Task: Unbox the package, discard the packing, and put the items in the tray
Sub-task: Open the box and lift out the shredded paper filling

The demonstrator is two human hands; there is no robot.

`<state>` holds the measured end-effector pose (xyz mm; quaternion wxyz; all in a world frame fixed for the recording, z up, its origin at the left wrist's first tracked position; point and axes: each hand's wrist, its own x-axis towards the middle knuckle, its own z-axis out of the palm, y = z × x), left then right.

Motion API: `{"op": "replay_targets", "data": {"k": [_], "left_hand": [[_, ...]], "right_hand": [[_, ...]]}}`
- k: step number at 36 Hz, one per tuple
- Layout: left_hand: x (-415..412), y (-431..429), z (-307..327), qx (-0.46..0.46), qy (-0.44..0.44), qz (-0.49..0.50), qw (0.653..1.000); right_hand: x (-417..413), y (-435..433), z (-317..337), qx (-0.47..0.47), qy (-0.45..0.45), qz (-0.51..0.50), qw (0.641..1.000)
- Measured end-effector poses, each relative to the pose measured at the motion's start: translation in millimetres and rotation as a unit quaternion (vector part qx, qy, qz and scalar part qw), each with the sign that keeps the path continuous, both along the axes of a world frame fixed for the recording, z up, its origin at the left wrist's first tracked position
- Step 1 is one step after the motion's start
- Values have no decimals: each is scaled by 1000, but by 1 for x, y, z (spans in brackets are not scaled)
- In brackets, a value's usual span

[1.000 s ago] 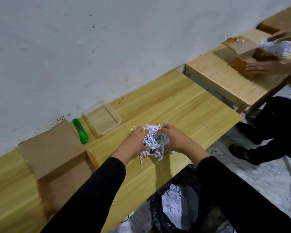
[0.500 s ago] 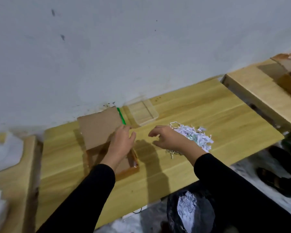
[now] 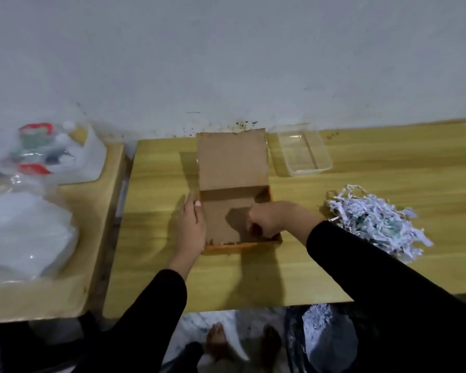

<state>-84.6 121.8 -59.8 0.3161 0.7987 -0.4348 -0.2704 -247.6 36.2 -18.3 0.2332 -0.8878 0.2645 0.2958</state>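
An open brown cardboard box (image 3: 221,219) sits mid-table with its lid (image 3: 232,160) standing up toward the wall. My left hand (image 3: 191,227) lies flat against the box's left wall, thumb on the rim. My right hand (image 3: 269,219) reaches over the right wall into the front right corner with its fingers curled; what they hold is hidden. The visible box floor is bare. A pile of white shredded paper (image 3: 374,219) lies on the table to the right. A clear plastic tray (image 3: 323,160) stands empty behind it, right of the lid.
The wooden table (image 3: 253,278) ends close to my body. Below its front edge a black bin bag (image 3: 331,343) holds shredded paper. A second table on the left carries plastic bags (image 3: 38,157) of items. The wall runs right behind the box.
My view has swung left. The shredded paper now lies on the table, out of my hands. Both hands have moved to the box, the right one going inside it.
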Motion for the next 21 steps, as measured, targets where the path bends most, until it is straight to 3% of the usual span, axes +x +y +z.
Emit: {"op": "replay_targets", "data": {"k": [4, 8, 21], "left_hand": [[-3, 2, 1, -25, 32, 8, 999], [-7, 3, 6, -41, 49, 28, 998], [-8, 3, 6, -54, 43, 28, 997]], "right_hand": [[3, 4, -7, -58, 71, 77, 993], [4, 4, -12, -97, 48, 105, 989], [12, -3, -27, -30, -105, -85, 990]]}}
